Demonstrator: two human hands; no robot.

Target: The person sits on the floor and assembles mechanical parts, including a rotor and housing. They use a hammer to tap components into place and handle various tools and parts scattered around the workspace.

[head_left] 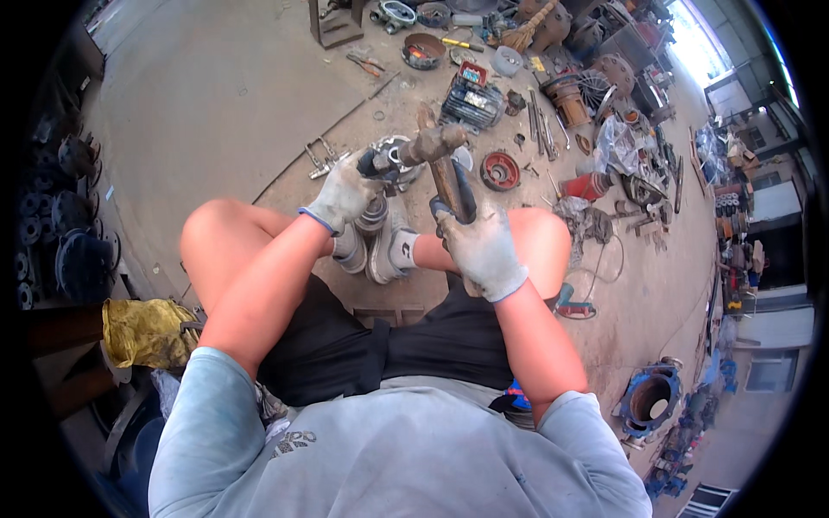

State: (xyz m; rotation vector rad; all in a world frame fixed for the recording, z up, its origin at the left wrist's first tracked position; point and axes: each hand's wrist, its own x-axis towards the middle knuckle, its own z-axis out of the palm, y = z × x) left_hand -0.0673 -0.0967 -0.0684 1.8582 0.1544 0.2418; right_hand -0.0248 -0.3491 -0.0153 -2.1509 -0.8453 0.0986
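Your right hand [484,255] is wrapped around the handle of the hammer [442,142], whose head sits ahead of that hand and leans in toward your left. Your left hand [338,198] curls around a dark piece [369,162] at its fingertips; the hammer head is just to the right of those fingers, and whether it touches the piece you cannot tell from here. The metal part [373,216] stands just below and to the right of your left hand, between your shoes [393,250]. For a good blow, it would be wise to draw your left fingers well back from the face of the hammer, keep the dark piece steady and square, and let your right wrist swing loosely along one line. Short, measured taps should suit better than a wide swing, since your feet are so near. The part may rock, so brace it firmly first. Beyond your right hand, the motor [471,104] and the red ring [500,171] look best kept out of your swing.
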